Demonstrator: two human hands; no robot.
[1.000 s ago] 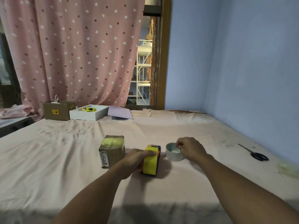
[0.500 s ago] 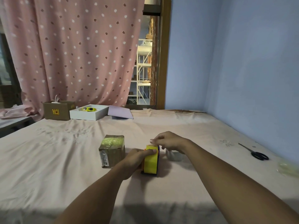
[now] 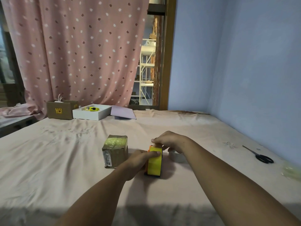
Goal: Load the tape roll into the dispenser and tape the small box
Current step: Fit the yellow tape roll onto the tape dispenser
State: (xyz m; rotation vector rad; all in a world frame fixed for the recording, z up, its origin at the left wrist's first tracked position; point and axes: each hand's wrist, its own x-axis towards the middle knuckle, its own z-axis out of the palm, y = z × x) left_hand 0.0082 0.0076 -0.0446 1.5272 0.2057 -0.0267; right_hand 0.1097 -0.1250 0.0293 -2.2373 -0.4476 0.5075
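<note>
A yellow and orange tape dispenser stands on the pink sheet in the middle. My left hand grips its left side. My right hand is over its far top end, fingers pinched on it. A grey tape roll lies just right of the dispenser, partly hidden by my right wrist. The small brown box, with yellowish tape on top, sits just left of the dispenser, apart from my hands.
Black scissors lie at the right near the blue wall. A crumpled clear wad is at the right edge. At the back stand a brown carton, a white tray and a lilac sheet.
My right hand left the tape roll and moved left onto the dispenser's far top end. My left hand kept its hold on the dispenser.
</note>
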